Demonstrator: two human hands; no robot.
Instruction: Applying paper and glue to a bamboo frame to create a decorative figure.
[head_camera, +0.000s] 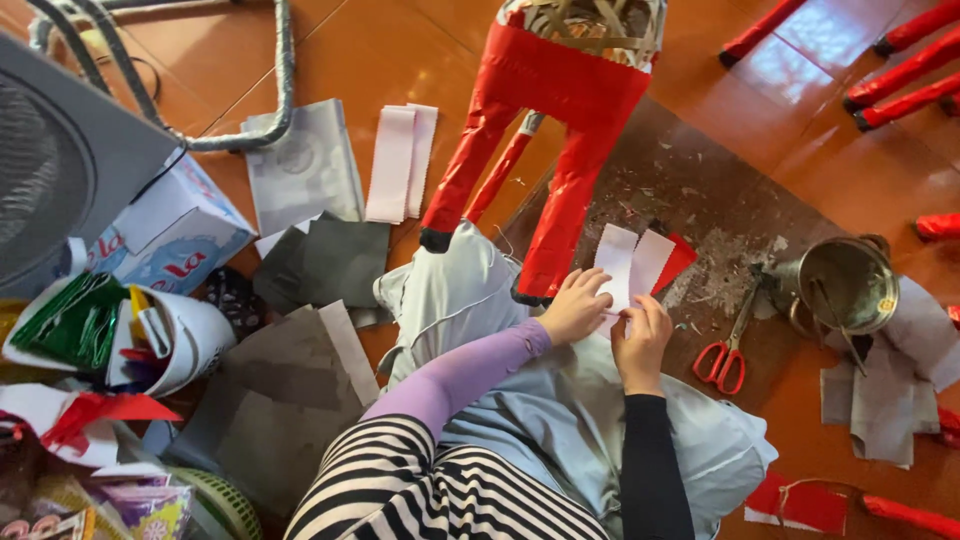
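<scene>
Your left hand (574, 306) and your right hand (640, 340) meet over your lap, and both pinch the white paper strips (630, 265) at their near end, fingers narrow and closed on the paper. The strips stand up just right of the near leg of the red paper-covered frame (560, 110), with a red paper piece (680, 258) behind them.

I judge the covering work is well along: the legs and the lower body of the frame are already wrapped in red, but the top, at the far edge, still shows bare woven bamboo. The white strips are not yet put on anything. The red-handled scissors (724, 355) lie untouched on the brown mat (700, 190) to the right, next to the metal pot (848, 283).

Hard to make out: the top of the frame is cut off by the picture edge, so you cannot tell how much remains bare. Your fingertips hide where the strips join. What is inside the pot is unclear, and the red sticks (900, 70) far right are only partly in view
</scene>
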